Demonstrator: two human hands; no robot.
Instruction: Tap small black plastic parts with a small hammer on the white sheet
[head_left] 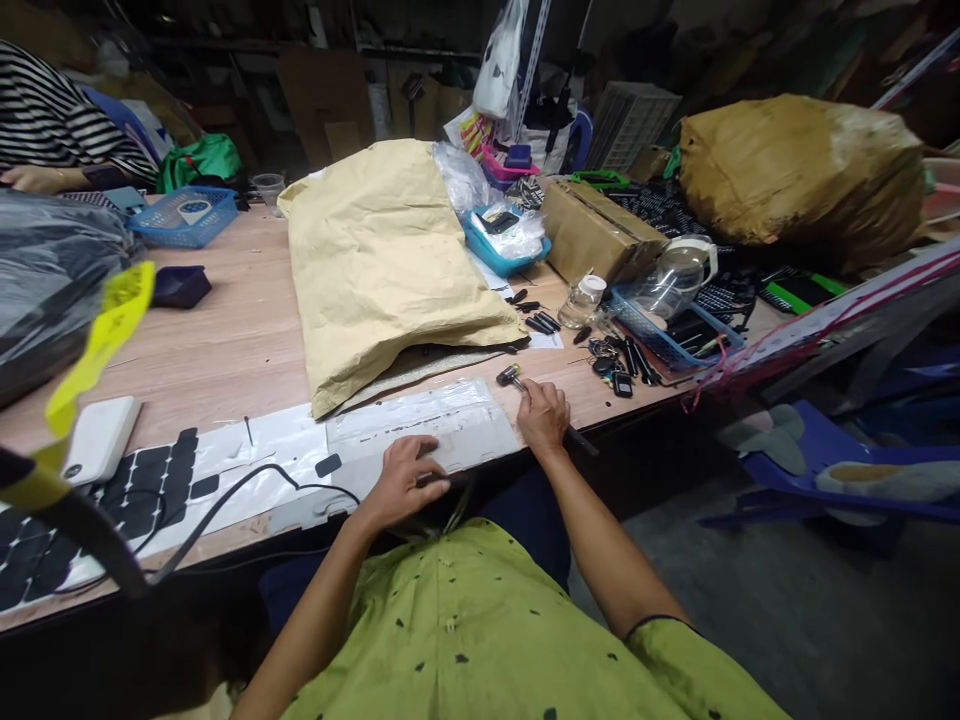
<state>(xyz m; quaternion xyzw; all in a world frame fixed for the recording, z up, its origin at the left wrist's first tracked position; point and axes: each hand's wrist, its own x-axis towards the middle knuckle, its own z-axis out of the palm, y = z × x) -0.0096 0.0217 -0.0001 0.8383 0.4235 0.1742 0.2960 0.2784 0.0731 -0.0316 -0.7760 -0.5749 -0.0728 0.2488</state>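
Observation:
My right hand (545, 415) is wrapped round a small hammer (510, 375). The hammer's head points away from me, and its dark handle sticks out behind the hand over the table edge. My left hand (409, 482) rests near the front edge of a whitish board (480, 425), fingers apart and nothing seen in them. A clear plastic sheet seems to cover part of this board. To its left lie white paper sheets (262, 445) with several dark rounded patches and a black cable (255, 478). Just beyond the board sits a big cream paper sack (390, 260).
Right of the sack are small black parts (541, 322), a lidded jar (581, 300), keys (604, 350) and a blue basket (675, 340). A white power bank (101, 438) is at the left. A striped sleeve (60, 110) of another person shows far left. A blue chair (840, 460) stands right.

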